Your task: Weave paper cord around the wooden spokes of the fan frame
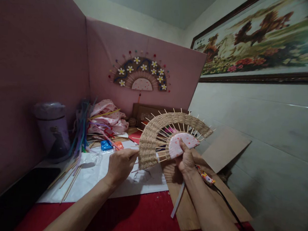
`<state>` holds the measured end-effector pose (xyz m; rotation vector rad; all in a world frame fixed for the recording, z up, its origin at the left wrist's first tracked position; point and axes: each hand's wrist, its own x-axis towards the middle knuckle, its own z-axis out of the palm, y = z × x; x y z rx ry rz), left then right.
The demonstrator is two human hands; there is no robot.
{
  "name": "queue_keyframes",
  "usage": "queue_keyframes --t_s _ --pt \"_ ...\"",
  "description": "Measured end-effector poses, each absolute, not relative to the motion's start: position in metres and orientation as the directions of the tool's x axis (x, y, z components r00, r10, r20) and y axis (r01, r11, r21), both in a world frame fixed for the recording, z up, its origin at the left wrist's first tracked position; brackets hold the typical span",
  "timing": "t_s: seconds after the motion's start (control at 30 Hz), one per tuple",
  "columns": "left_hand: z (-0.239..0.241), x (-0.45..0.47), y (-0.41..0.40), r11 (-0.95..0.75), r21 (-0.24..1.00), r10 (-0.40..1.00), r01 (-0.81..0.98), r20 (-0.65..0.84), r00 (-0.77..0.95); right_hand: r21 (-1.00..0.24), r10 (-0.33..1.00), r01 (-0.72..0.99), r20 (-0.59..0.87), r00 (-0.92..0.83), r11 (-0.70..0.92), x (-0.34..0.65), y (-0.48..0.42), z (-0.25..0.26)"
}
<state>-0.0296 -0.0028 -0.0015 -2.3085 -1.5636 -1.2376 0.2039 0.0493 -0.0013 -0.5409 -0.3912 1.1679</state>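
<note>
A half-round woven fan [149,139] is held up over the table. Tan cord is woven through thin wooden sticks, whose ends poke out past the outer edge. At its middle is a pale pink half-disc [175,148] with small reddish dots. My right hand [187,161] grips this half-disc, thumb on the front and the other fingers hidden behind. Closed in a pinch, my left hand [121,165] is at the fan's left outer edge, by the end of a stick. Its fingertips partly hide what they hold.
A decorated fan [143,66] with white flowers hangs on the pink panel [103,45]. On the table are white paper [149,187], loose sticks [71,183], pink cloth [109,114], a lilac tumbler [53,133], a dark phone-like slab [24,191], brown board [189,209] and a glue gun [205,176].
</note>
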Motion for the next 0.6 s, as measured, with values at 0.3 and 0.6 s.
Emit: queue_keyframes --t_s 0.3,0.6 --pt "-0.0019 -0.0282 -0.0021 -0.477 0.318 0.735 0.819 0.655 0.173 -0.603 0.926 -0.734 0.019 0.378 0.312 0.2055 0.0504 -0.0012" --pt "-0.0067 -0.0294 -0.0010 -0.489 0.192 0.670 0.851 0.707 0.226 -0.569 0.927 -0.766 -0.014 0.374 0.300 0.2071 0.0505 -0.0016"
